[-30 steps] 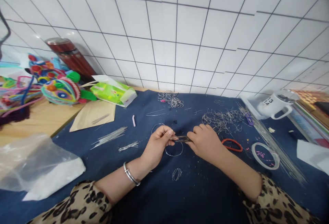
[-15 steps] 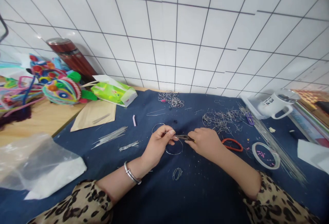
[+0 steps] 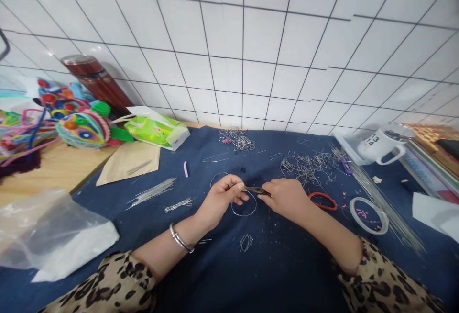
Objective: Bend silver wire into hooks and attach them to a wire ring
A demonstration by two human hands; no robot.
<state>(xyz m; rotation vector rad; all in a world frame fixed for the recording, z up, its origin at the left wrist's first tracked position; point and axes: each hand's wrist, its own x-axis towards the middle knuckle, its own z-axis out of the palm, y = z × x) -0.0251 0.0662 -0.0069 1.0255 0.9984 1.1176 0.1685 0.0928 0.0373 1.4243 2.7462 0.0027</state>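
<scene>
Between the thumb and fingers of my left hand [image 3: 225, 198] a thin silvery wire [image 3: 245, 215] is pinched; it curves into a loop below the fingers, and another arc shows behind them. My right hand [image 3: 287, 198] is closed round the handles of a pair of pliers [image 3: 257, 190]. The pliers' dark jaws point left and meet the wire right at my left fingertips. Whether the jaws are clamped on it is too small to tell. Below the hands, a small coil of wire [image 3: 246, 242] lies on the dark blue cloth [image 3: 279, 274].
Left lie bundles of straight wires [image 3: 152, 192], short wires [image 3: 178, 204], a brown envelope [image 3: 143, 160] and a plastic bag [image 3: 60, 231]. Behind are wire tangles [image 3: 236, 139]. At right are red-handled scissors [image 3: 322, 201], a clear round dish [image 3: 369, 215], long wires [image 3: 389, 207] and a white mug [image 3: 382, 145].
The view has shifted slightly. The wire loop below my left fingers has tilted a little; both hands keep nearly the same place and hold.
</scene>
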